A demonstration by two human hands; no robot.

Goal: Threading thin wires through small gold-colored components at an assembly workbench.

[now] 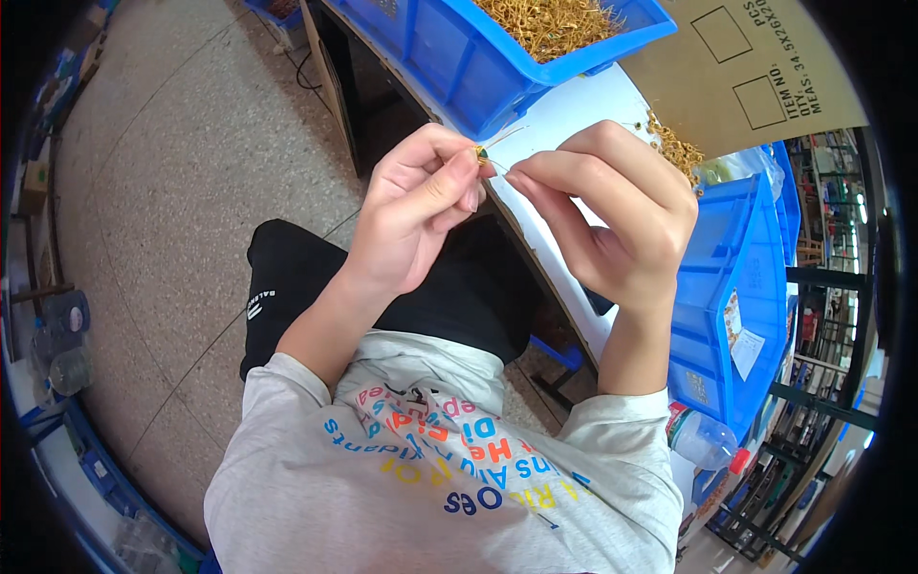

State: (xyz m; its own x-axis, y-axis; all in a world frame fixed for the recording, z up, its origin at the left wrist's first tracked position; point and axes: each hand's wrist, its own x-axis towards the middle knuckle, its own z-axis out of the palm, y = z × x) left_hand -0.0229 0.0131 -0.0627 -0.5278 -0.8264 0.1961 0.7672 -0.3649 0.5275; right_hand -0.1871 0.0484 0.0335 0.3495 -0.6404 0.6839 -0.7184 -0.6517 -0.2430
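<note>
Between the thumb and fingertips of my left hand (406,210) is a small gold-coloured piece with a dark green spot (481,153) and thin wire-like ends sticking out. Close by on its right, my right hand (622,206) has thumb and forefinger pinched together at a fine strand that runs toward the piece. Both hands are raised above the near edge of a white tabletop (598,107). Beyond them stands a blue plastic bin (445,67), heaped with similar gold wiry pieces (550,27). A loose pile of gold pieces (677,151) lies behind my right hand.
Another blue bin (712,287) with paper labels stands right of my right forearm, a clear plastic bottle with a red cap (703,442) near it. A cardboard sheet (765,57) is at the far right. Speckled floor (191,191) stretches to the left, with large plastic bottles (65,340) at its edge.
</note>
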